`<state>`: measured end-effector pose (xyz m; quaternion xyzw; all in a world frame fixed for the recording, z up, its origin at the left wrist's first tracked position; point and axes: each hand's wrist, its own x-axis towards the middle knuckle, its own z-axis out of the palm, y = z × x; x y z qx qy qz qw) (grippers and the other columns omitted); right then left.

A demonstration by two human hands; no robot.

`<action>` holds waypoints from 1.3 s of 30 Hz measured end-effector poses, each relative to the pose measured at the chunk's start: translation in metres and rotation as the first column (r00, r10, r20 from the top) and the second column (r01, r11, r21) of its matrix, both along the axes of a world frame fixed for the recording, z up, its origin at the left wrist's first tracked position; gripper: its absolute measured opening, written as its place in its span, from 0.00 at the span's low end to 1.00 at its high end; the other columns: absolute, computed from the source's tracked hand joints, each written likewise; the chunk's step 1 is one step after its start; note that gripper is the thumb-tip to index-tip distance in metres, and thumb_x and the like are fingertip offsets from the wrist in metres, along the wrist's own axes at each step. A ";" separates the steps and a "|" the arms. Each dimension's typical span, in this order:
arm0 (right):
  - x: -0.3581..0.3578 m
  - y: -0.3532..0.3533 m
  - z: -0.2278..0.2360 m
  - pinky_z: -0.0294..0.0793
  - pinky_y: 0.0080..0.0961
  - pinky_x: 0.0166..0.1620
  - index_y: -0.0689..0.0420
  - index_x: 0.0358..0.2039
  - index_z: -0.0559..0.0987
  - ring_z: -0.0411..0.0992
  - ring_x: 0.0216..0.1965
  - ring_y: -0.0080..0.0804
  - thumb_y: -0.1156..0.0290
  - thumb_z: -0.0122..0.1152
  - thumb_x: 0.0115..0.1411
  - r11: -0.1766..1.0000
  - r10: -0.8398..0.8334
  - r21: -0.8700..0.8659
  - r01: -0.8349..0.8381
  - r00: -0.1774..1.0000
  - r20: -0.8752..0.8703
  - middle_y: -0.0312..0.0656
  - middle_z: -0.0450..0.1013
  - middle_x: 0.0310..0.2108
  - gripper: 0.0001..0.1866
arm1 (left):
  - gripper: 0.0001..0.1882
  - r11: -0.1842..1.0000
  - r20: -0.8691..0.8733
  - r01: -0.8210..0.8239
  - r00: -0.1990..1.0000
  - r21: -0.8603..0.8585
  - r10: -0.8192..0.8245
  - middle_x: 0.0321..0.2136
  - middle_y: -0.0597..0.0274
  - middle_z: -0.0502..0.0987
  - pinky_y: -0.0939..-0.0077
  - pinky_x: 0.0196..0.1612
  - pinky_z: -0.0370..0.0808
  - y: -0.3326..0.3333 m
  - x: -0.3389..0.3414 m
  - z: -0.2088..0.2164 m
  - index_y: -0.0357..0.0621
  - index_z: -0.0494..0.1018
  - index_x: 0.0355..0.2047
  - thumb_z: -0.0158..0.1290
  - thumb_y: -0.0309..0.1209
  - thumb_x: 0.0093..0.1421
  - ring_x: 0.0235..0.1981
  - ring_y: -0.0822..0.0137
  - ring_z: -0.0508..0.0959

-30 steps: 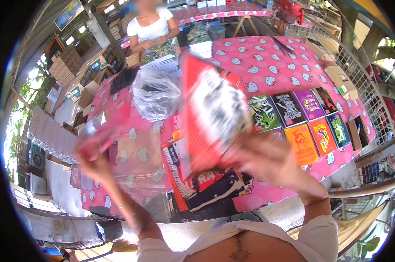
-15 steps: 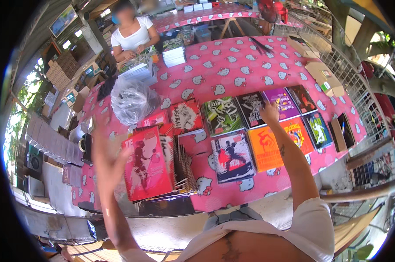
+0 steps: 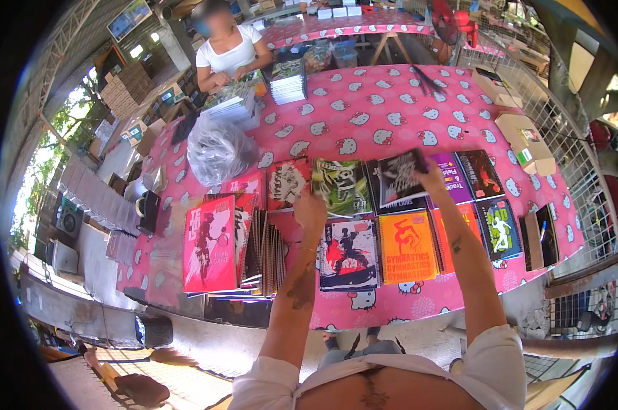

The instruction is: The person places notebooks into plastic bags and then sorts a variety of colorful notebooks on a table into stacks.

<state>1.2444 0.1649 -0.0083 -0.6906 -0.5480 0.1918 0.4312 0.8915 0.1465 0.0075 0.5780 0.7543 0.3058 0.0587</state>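
Note:
My right hand (image 3: 430, 179) is closed on the right edge of a black notebook (image 3: 399, 171). That notebook is tilted and slightly blurred, raised off another dark notebook (image 3: 402, 205) beneath. At the left edge of a green notebook (image 3: 341, 181), my left hand (image 3: 310, 210) has its fingers closed; the cover there looks slightly lifted. A red notebook (image 3: 287, 183) lies just left of that hand. Nearer me are a white-and-dark notebook (image 3: 348, 254) and an orange one (image 3: 408, 247). A pile of spiral notebooks topped by a pink-red one (image 3: 210, 246) stands at the left.
A bundle of clear plastic (image 3: 220, 152) sits at the left, before white stacks (image 3: 234, 109). Purple (image 3: 449, 179), dark (image 3: 480, 174) and blue-green (image 3: 498, 229) notebooks lie at right, beside a box (image 3: 540, 236). Another person (image 3: 230, 51) works across the pink table (image 3: 384, 116).
My left hand has swung right from beside the pink-red pile to the green notebook. My right hand has raised the black notebook's edge. The view has shifted a little.

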 end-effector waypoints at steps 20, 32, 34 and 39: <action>-0.407 -0.147 0.116 0.53 0.43 0.65 0.40 0.69 0.56 0.53 0.63 0.53 0.41 0.63 0.54 0.787 0.588 0.269 -0.555 0.807 -0.055 0.59 0.53 0.61 0.46 | 0.19 0.575 0.079 0.784 0.574 0.234 -0.815 0.42 0.58 0.78 0.71 0.47 0.72 -0.075 -0.294 0.282 0.42 0.75 0.47 0.53 0.38 0.59 0.39 0.66 0.76; -0.427 -0.100 0.152 0.39 0.31 0.70 0.59 0.71 0.39 0.35 0.73 0.38 0.36 0.51 0.59 0.859 0.426 0.024 -0.512 0.688 -0.588 0.48 0.38 0.73 0.55 | 0.36 0.881 0.920 0.455 0.277 0.129 -0.278 0.52 0.50 0.71 0.72 0.55 0.68 -0.097 -0.319 0.147 0.33 0.58 0.62 0.57 0.34 0.56 0.51 0.63 0.72; -0.428 -0.100 0.156 0.38 0.30 0.70 0.68 0.69 0.38 0.35 0.73 0.42 0.35 0.52 0.59 0.794 0.536 0.094 -0.600 0.620 -0.572 0.57 0.36 0.72 0.58 | 0.34 0.825 0.862 0.547 0.342 0.142 -0.375 0.50 0.52 0.71 0.72 0.53 0.69 -0.097 -0.318 0.149 0.33 0.59 0.59 0.56 0.31 0.53 0.48 0.65 0.73; -0.410 -0.094 0.130 0.70 0.33 0.53 0.50 0.70 0.48 0.65 0.58 0.36 0.39 0.54 0.61 0.822 0.353 0.164 -0.546 0.262 -0.898 0.50 0.57 0.64 0.47 | 0.46 0.833 0.845 0.522 0.348 0.185 -0.405 0.64 0.45 0.60 0.71 0.61 0.62 -0.102 -0.309 0.153 0.32 0.40 0.69 0.54 0.31 0.57 0.61 0.59 0.64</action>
